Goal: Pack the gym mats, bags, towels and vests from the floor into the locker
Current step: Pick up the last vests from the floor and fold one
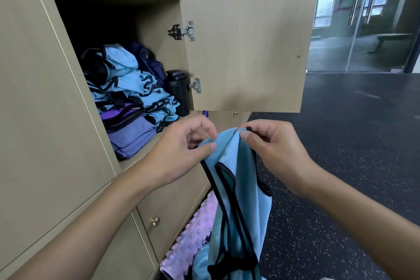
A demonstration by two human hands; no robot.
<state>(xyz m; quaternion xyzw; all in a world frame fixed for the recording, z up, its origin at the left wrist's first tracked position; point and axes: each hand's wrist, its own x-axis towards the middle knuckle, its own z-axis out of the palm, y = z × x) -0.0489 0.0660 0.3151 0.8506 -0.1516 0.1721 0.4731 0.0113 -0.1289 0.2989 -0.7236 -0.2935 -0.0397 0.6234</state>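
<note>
A light blue vest [242, 207] with black trim hangs in front of the locker, held up by its top edge. My left hand [181, 152] pinches the top left part of the vest and my right hand [270, 145] pinches the top right part. The open locker compartment [145, 150] holds a pile of blue vests [129, 84] on top of folded purple cloth [129, 136], with a dark blue bag [150, 61] behind them. A pink ridged mat [191, 241] lies on the floor below, beside more blue cloth [201, 263].
The locker door [250, 45] stands open to the right of the compartment. A black bottle [178, 88] stands inside by the hinges. Closed lockers with brass knobs [154, 221] sit below. Dark speckled floor [341, 166] stretches right toward glass doors [363, 18].
</note>
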